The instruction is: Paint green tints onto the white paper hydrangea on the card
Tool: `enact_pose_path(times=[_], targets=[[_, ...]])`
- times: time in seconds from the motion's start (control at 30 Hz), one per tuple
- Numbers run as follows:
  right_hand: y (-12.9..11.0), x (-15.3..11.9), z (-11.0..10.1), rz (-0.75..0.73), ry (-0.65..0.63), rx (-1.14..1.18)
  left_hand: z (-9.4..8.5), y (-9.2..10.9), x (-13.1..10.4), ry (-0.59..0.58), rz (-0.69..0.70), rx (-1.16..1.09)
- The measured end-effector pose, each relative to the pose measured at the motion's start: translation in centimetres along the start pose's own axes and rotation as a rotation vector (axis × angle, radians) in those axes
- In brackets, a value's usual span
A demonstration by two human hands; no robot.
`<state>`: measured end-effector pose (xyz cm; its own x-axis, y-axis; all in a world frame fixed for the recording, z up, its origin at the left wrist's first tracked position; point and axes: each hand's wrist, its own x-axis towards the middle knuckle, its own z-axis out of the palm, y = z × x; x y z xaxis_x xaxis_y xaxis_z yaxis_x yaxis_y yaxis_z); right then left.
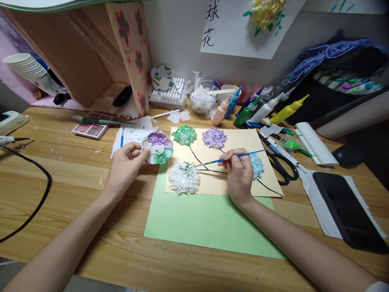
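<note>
My left hand (129,164) grips a flower-shaped paint palette (157,149) by its left edge; purple, blue and green paint lie in its wells. A thin blue paintbrush (240,155) is pinched in my right hand (238,176), and its tip touches the white fluffy paper flower (183,178), which bears green marks near its top. This flower sits on a cream sheet (212,187) with drawn black stems. Also on the sheet are a green flower (184,135), a purple flower (214,138) and a blue flower (257,166), the last partly hidden by my right hand.
A green sheet (209,223) lies beneath the cream one. Paint bottles (247,111) and a bowl of white scraps (201,101) stand behind. To the right are black scissors (282,168) and a phone (346,209). A black cable (45,194) curves at the left.
</note>
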<state>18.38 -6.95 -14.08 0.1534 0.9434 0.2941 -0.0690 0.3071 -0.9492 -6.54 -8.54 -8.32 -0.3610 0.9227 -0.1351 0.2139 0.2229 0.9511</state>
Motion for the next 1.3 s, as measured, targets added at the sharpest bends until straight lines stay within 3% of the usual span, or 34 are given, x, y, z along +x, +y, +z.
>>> enact_pose_path(times=[0.23,0.4,0.6,1.3], targets=[[-0.14,0.04,0.09,0.005,-0.052,0.015,-0.06,0.01,0.07,0.001,0.007,-0.011],[-0.11,-0.04,-0.02,-0.020,0.010,0.038,-0.08,-0.02,0.05,-0.009,0.010,-0.008],[-0.14,-0.07,0.10,-0.007,-0.049,0.000,-0.10,-0.04,-0.06,-0.003,0.015,0.017],[-0.31,-0.11,0.14,-0.058,0.039,0.079,-0.17,-0.60,0.02,-0.036,0.027,-0.037]])
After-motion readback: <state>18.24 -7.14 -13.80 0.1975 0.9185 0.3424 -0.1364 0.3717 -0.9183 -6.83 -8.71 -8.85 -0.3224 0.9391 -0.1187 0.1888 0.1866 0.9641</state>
